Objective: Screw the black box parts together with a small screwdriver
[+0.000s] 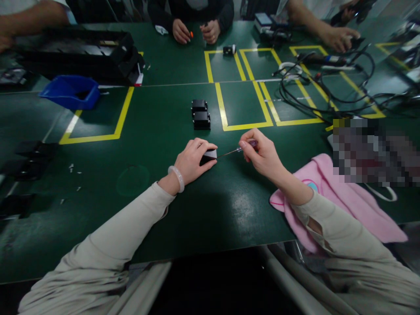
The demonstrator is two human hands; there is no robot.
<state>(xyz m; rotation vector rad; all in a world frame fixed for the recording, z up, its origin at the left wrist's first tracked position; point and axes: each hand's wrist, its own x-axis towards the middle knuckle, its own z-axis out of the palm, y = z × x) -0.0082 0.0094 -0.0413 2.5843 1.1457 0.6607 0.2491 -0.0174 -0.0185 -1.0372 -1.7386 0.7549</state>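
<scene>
On the green tabletop, my left hand [194,160] is closed around a small black box-shaped part [209,155], fingers along its far side and thumb at the near side. My right hand [259,151] pinches the handle of a screwdriver [231,152], which lies almost level. Its thin shaft points left and the tip reaches the right end of the black part; whether it sits on a screw is too small to tell. Just beyond my left hand stand two similar black parts [201,114] with small silvery bits at their sides.
Several tiny screws [78,173] lie to the left, near dark black parts [24,168]. A blue bin [74,92] and a long black tray [82,54] stand behind. Pink cloth [341,201] lies under my right forearm; cables [295,94] tangle at right. Co-workers' hands [197,32] work opposite.
</scene>
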